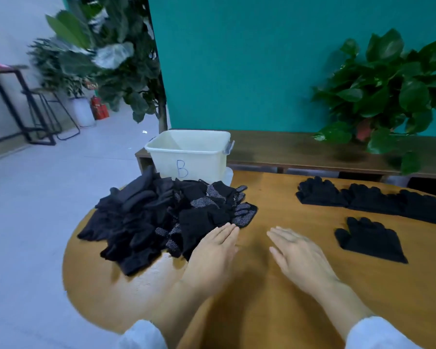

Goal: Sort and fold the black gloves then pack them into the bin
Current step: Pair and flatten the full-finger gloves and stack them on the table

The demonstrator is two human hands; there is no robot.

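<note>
At lower centre, the left hand (pixel 213 255) and right hand (pixel 301 258) are held flat, empty, beside the glove pile (pixel 161 217) left of centre, below the bin (pixel 189 153).

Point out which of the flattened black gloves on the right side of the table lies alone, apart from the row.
The single flat black knit glove nearest the right hand; the others overlap in a row farther back.

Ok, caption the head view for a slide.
Both open hands, left hand and right hand, hover between glove pile and laid-out gloves.
</note>
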